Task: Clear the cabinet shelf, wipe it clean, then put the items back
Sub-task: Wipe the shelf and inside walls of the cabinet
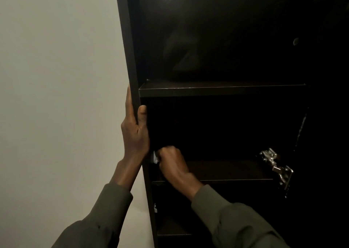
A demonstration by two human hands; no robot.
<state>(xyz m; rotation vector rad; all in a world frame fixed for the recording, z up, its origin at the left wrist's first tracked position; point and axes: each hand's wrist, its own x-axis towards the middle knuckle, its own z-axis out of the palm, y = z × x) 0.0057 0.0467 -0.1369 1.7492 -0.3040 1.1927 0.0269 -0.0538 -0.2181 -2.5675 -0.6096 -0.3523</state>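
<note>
Olive-green sleeves (236,221) fill the lower edge of the view, one on each forearm. Right hand (172,163): closed into a fist, pressed into the left rear corner of the lower cabinet shelf (232,172), gripping a small white wad, apparently a cloth (155,158), of which only a scrap shows at the knuckles, against the inner side wall. Left hand (135,132): wrapped around the front edge of the cabinet's left side panel (130,58), thumb on the inner face, fingers flat along the outer face beside the pale wall (56,77). Lower shelf: dark, nothing else discernible on its visible surface. Metal door hinge (276,167): silver, mounted at the right side of the same compartment, well apart from both hands. Upper shelf (222,90): dark board above, its front edge catching light. Back panel (188,30): dark and glossy, faint reflections; contents of the upper compartment cannot be told in the gloom.
</note>
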